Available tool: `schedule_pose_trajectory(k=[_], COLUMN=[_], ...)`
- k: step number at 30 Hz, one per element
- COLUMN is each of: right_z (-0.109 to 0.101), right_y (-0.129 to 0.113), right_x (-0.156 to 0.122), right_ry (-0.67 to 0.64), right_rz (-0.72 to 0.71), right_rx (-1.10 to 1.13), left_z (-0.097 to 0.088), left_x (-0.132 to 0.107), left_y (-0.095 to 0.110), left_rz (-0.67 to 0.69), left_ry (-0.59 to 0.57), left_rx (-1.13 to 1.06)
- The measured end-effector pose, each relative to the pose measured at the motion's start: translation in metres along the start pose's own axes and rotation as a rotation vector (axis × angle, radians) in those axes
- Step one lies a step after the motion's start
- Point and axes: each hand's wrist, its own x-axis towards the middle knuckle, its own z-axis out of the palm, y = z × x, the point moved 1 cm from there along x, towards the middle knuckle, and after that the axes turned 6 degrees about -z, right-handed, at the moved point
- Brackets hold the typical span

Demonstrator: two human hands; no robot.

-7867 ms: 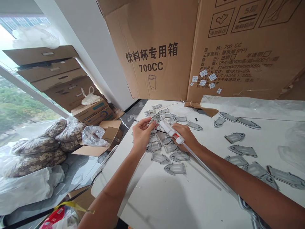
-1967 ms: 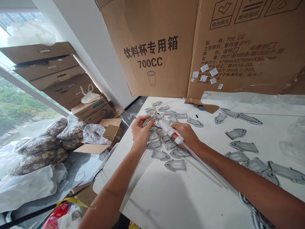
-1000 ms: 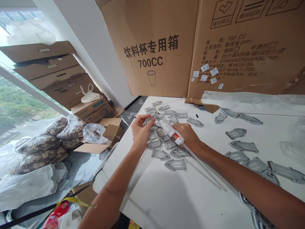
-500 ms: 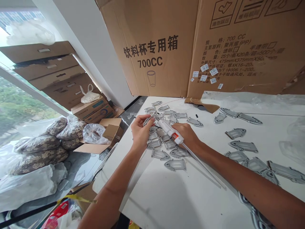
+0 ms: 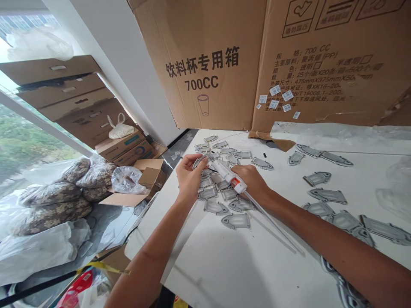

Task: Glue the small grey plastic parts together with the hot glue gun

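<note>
My left hand (image 5: 189, 177) holds a small grey plastic piece (image 5: 201, 162) up at its fingertips. My right hand (image 5: 251, 182) grips a white glue gun (image 5: 224, 172) with an orange-red band, its tip right at that piece. A long clear glue stick (image 5: 272, 224) runs from the gun toward the lower right, past my right wrist. Several flat grey plastic frames with translucent windows lie in a loose heap under my hands, for example one (image 5: 236, 221) nearest me. The contact point of the tip is hidden by my fingers.
More grey frames (image 5: 327, 196) lie spread across the right of the white table (image 5: 224, 273). A printed cardboard carton sheet (image 5: 205, 64) stands along its back edge, with plastic film (image 5: 337, 134) at the right. Boxes and patterned bags (image 5: 51, 201) sit on the floor beyond the left edge.
Both hands stay almost where they were, still holding the piece and glue gun. The whole view has shifted slightly, and the gun's tip sits a little closer to the piece.
</note>
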Motion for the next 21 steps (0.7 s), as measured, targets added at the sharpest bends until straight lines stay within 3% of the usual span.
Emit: schedule_pose_trajectory(k=[21], right_z=[0.0011], right_y=[0.0011], right_x=[-0.0012], right_ry=[0.004], right_rz=[0.023], right_rx=[0.047], left_z=[-0.0020], left_x=[0.0016], left_y=[0.0009], left_rz=[0.003], left_ry=[0.019], left_rx=[0.006])
